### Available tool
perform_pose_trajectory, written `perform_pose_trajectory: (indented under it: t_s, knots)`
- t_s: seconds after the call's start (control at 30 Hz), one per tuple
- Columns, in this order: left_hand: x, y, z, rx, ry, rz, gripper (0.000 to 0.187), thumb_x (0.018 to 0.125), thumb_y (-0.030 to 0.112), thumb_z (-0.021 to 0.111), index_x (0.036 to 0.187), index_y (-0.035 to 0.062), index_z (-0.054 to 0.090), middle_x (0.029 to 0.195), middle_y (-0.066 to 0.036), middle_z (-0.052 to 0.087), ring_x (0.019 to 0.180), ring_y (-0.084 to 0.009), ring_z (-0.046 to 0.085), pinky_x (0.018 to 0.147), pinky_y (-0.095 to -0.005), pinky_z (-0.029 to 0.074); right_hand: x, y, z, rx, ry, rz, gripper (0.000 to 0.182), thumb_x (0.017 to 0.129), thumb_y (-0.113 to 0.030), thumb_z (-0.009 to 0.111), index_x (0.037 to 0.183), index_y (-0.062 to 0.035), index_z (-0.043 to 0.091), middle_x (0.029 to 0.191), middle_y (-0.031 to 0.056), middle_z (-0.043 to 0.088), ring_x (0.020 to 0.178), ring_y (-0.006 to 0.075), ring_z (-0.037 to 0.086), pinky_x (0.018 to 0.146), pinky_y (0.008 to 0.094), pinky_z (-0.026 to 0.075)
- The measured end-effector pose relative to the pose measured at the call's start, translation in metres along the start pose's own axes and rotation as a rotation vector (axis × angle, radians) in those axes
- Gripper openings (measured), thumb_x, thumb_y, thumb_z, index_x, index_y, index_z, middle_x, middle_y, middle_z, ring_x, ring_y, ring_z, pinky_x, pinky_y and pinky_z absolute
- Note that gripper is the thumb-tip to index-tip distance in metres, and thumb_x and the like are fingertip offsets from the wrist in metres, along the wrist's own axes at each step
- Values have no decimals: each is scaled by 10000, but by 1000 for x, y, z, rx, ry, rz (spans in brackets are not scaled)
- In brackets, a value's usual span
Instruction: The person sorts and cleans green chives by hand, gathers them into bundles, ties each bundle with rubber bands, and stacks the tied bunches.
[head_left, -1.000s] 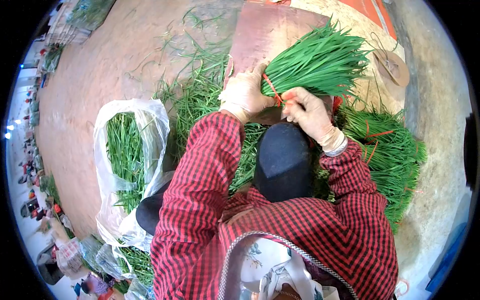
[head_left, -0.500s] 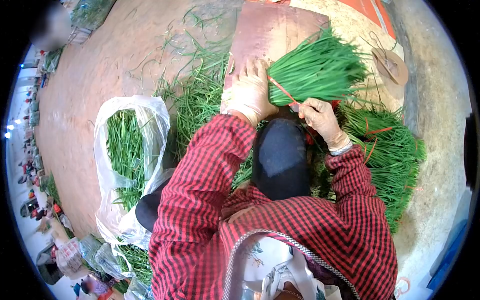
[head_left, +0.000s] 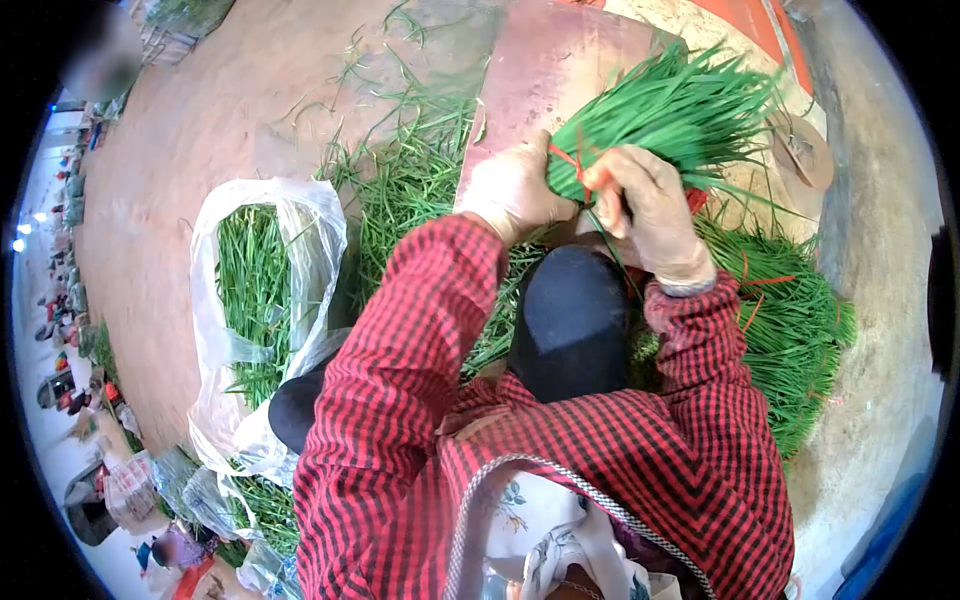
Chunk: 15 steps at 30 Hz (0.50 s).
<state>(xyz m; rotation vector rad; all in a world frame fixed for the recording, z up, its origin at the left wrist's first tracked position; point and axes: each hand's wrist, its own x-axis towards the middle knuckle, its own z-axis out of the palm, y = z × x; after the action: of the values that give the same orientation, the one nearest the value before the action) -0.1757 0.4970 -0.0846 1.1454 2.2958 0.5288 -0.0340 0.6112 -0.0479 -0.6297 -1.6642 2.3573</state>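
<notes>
Head view looks straight down on a person in a red-and-black checked shirt, crouched over greens on the floor. Upper centre of the frame, the left hand (head_left: 515, 190) is wrapped around the cut end of a bunch of chives (head_left: 680, 110), whose leaves fan out toward the upper right. The right hand (head_left: 645, 205), just beside it, has its fingers closed on a red band (head_left: 572, 165) that crosses the bunch's stem end; both hands wear thin pale gloves. The bunch is held above a reddish board (head_left: 540, 70) lying on the floor at the top of the frame.

Right of the hands, a pile of tied chive bundles (head_left: 790, 330) lies with red ties showing among them. Loose chives (head_left: 400, 190) are scattered left of the board. At the left of the frame, an open white plastic bag (head_left: 300, 210) holds more chives. A dark knee (head_left: 570, 320) sits in the centre, just below the hands. A small brown disc (head_left: 805, 150) lies on the grey floor at the upper right, near the leaf tips.
</notes>
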Motion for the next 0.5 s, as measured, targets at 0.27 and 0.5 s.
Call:
perform_pose_trajectory:
  t_s: [0.27, 0.5]
  knots:
    - [20, -24, -11, -1241, -500, -209, 593, 774, 102, 787, 1292, 9, 512, 1053, -115, 678, 888, -172, 664, 778, -317, 553, -13, 77, -54, -185, -102, 273, 519, 940, -427, 603, 1207, 14, 539, 1075, 58, 607, 911, 131, 590, 791, 280, 485]
    - [-12, 13, -29, -1359, -126, 70, 766, 710, 69, 840, 1359, 33, 435, 1133, -92, 639, 1005, -175, 617, 877, -327, 513, 3, 21, -1, -161, -97, -380, 928, 812, -243, 782, 1471, -14, 170, 1399, 107, 379, 1290, 205, 386, 1075, 356, 343]
